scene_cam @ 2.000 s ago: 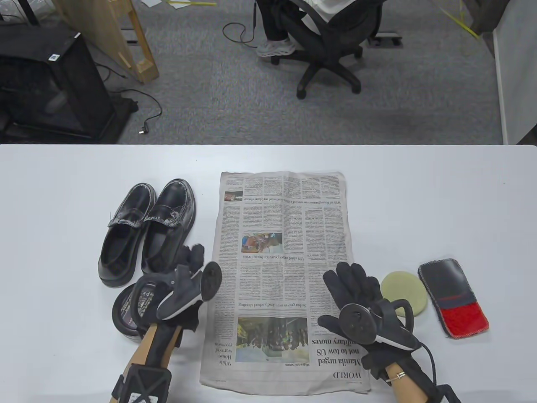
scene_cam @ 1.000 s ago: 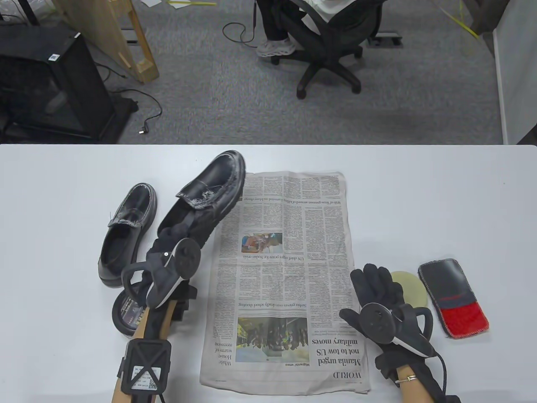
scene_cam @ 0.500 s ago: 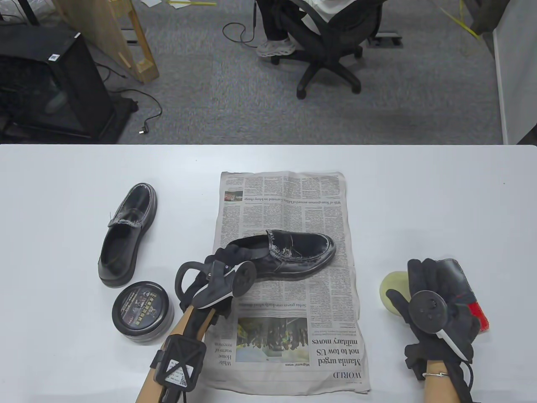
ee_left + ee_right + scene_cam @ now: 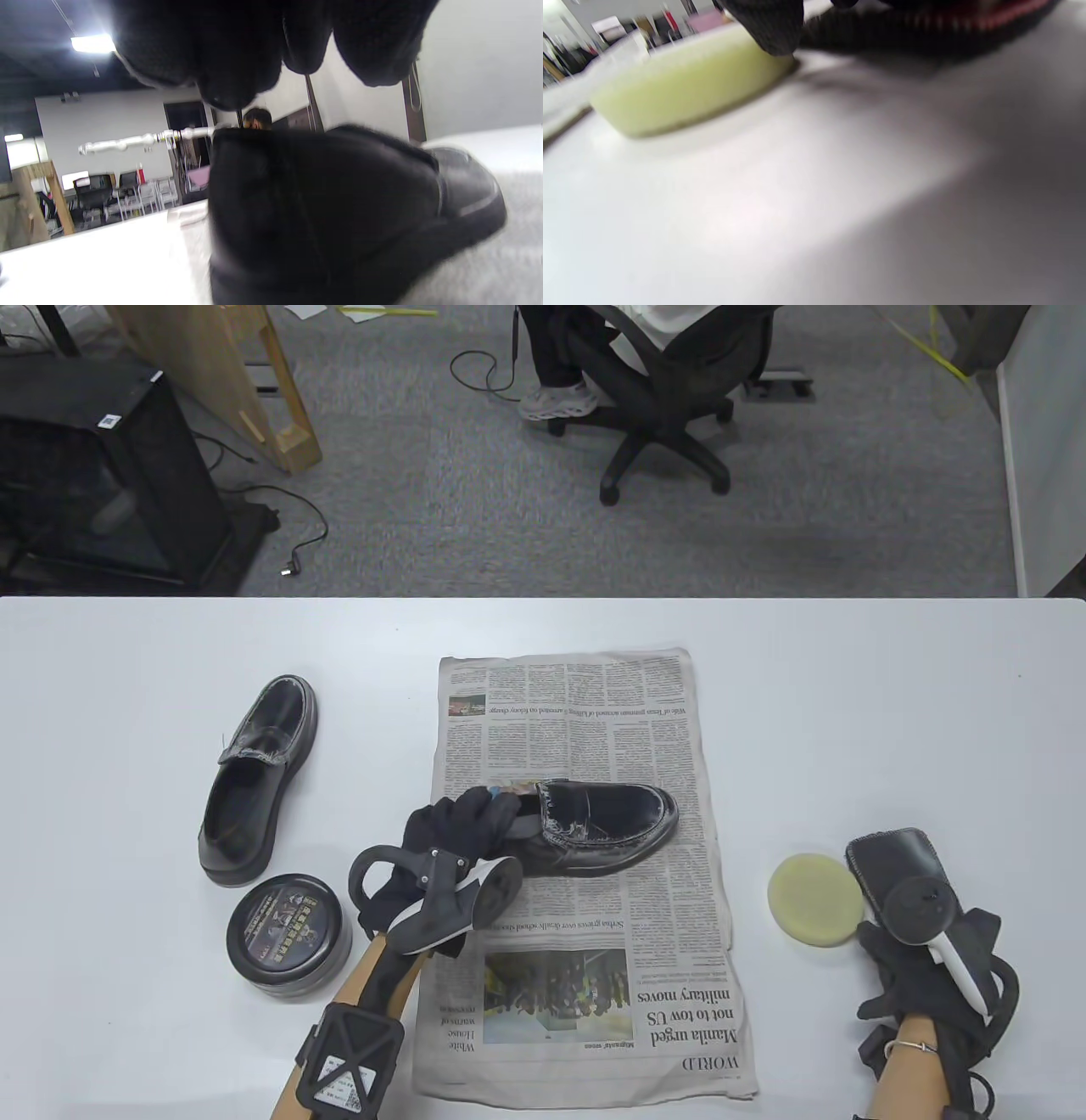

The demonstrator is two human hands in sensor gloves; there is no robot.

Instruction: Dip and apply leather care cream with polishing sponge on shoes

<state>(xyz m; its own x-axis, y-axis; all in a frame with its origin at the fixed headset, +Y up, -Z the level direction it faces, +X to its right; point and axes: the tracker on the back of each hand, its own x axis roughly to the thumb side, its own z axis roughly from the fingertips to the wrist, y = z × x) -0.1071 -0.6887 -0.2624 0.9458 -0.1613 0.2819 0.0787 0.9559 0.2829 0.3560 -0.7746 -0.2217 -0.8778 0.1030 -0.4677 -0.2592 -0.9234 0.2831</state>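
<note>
A black loafer (image 4: 607,823) lies on the newspaper (image 4: 577,712), toe to the right. My left hand (image 4: 458,831) holds its heel end, fingers over the opening; the left wrist view shows the heel (image 4: 322,203) just under my fingers (image 4: 237,55). A second loafer (image 4: 254,780) lies at the left. The closed cream tin (image 4: 288,937) stands in front of it. The round yellow sponge (image 4: 816,899) lies on the table at the right. My right hand (image 4: 925,959) rests beside it, over a black and red cloth (image 4: 891,861); one fingertip (image 4: 772,29) touches the sponge's rim (image 4: 683,93).
The white table (image 4: 848,712) ends at the far side above a carpeted floor with an office chair (image 4: 670,381). The newspaper's near corner sits close to the front edge.
My left hand carried the loafer from beside the other shoe onto the newspaper and set it down, toe right. My right hand moved right, off the newspaper, past the sponge, onto the cloth.
</note>
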